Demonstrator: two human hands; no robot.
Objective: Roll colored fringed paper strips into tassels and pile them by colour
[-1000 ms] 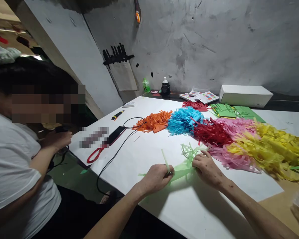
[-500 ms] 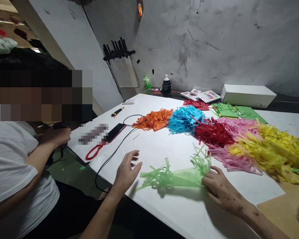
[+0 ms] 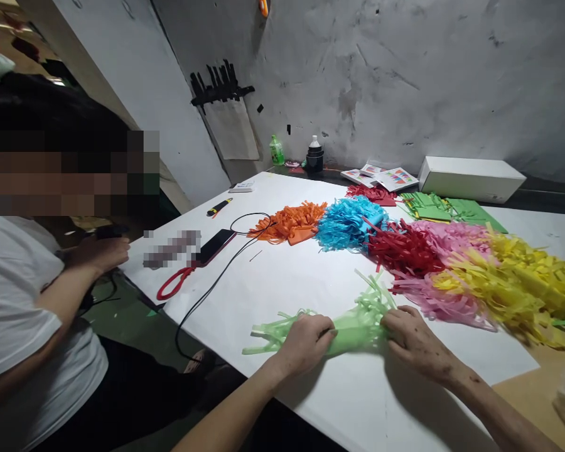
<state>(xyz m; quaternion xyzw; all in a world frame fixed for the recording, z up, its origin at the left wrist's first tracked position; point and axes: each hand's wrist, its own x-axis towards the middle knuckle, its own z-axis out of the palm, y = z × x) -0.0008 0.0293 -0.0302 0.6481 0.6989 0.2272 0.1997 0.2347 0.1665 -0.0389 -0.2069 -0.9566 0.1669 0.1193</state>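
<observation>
A light green fringed tissue piece [image 3: 353, 333] lies crosswise near the front edge of the white-covered table [image 3: 282, 282], with cut strips at both ends. My left hand [image 3: 311, 339] is closed on its left part, thumb over the green sheet. At its right end my right hand [image 3: 407, 336] pinches the strips, fingers curled. Behind it are fringed bundles in orange [image 3: 294, 223], blue [image 3: 351, 223], dark red [image 3: 402, 248], pink [image 3: 452, 301] and yellow [image 3: 527, 282].
A person in a white shirt [image 3: 19, 282] sits at left. On the table are a phone [image 3: 214, 246] with a red strap [image 3: 172, 285], a black cable [image 3: 207, 292] and a cutter [image 3: 219, 207]. A white box [image 3: 471, 179] and bottles [image 3: 277, 150] stand by the wall.
My left hand has moved right, from open beside the green piece to closed on it. The green piece's left strips have shifted left. My right hand has stayed at the right end.
</observation>
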